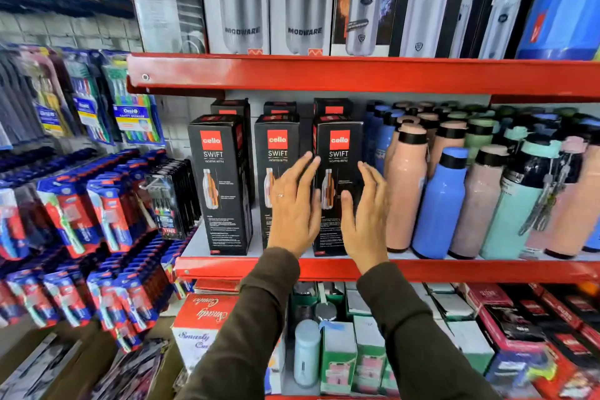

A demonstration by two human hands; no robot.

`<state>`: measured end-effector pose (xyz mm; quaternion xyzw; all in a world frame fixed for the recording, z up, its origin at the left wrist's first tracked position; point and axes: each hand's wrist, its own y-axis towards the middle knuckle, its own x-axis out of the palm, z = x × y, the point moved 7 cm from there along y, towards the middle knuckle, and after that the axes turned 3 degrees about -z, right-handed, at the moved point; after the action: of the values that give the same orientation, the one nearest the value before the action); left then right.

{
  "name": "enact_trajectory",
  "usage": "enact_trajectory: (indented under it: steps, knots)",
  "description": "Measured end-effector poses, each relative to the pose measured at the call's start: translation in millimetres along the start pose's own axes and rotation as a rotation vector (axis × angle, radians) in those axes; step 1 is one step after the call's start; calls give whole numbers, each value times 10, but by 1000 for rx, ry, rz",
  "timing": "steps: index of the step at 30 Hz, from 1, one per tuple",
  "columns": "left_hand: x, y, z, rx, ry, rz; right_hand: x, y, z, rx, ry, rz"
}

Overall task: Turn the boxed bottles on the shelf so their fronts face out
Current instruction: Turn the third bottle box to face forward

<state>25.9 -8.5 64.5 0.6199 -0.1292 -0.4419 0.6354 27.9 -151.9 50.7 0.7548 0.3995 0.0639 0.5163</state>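
Three black boxed bottles with red "cello SWIFT" fronts stand side by side on the middle red shelf (227, 265): a left box (222, 185), a middle box (276, 153) and a right box (337, 153). All three show their fronts outward. More black boxes stand behind them. My left hand (293, 204) is open with fingers spread, in front of the gap between the middle and right boxes. My right hand (365, 211) is open at the right box's right edge. Neither hand grips a box.
Loose pink, blue and mint bottles (441, 201) crowd the shelf right of the boxes. Boxed steel flasks (305, 3) fill the shelf above. Toothbrush packs (107, 204) hang at the left. Small boxes and a white bottle (306, 351) sit on the shelf below.
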Motion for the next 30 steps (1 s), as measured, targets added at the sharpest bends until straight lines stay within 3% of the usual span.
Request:
enact_trajectory:
  steps: [4, 10, 16, 20, 30]
  knots:
    - [366, -402, -76, -209, -135, -70, 197, -339, 495, 281, 237, -153]
    - [774, -645, -326, -505, -333, -171, 454, -492, 762, 500, 345, -335]
    - [954, -758, -424, -693, -400, -199, 532, -547, 852, 507, 425, -400]
    - [941, -759, -500, -784, -445, -102, 523, -543, 864, 513, 428, -405]
    - [930, -634, -568, -816, -567, -28, 425, -493, 940, 494, 455, -397]
